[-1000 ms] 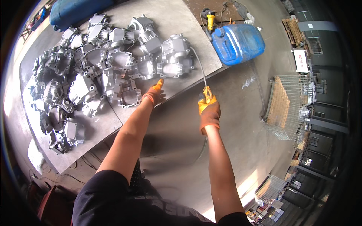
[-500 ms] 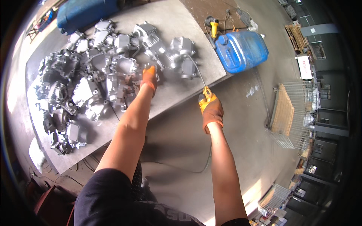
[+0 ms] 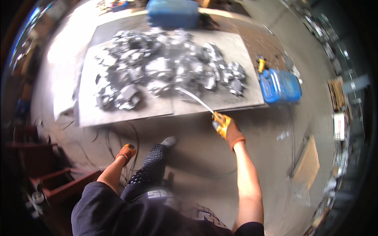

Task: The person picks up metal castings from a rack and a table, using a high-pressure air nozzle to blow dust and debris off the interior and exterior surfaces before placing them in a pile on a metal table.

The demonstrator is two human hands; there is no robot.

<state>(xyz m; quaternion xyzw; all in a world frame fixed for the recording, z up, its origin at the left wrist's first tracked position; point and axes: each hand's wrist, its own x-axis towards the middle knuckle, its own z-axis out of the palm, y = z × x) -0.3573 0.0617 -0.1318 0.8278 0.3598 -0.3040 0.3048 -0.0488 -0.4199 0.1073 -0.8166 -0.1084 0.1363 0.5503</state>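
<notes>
right hand (image 3: 227, 128) in orange glove, clamped on spray wand (image 3: 195, 99), tip aimed at metal castings (image 3: 169, 69) at 12 on counter (image 3: 157, 112). left hand (image 3: 126, 152) hangs loose, empty, at 7.

Metal castings heaped on a low tabletop ahead of both hands.

The castings (image 3: 165, 74) cover the tabletop (image 3: 157, 112). The right hand (image 3: 227, 128) sits just before its near edge, its wand (image 3: 195, 99) reaching over the pile. A jerrycan (image 3: 280, 85) lies right of that hand; a bin (image 3: 172, 13) stands behind the tabletop. The left hand (image 3: 126, 152) hangs well back, over the floor (image 3: 189, 133).
</notes>
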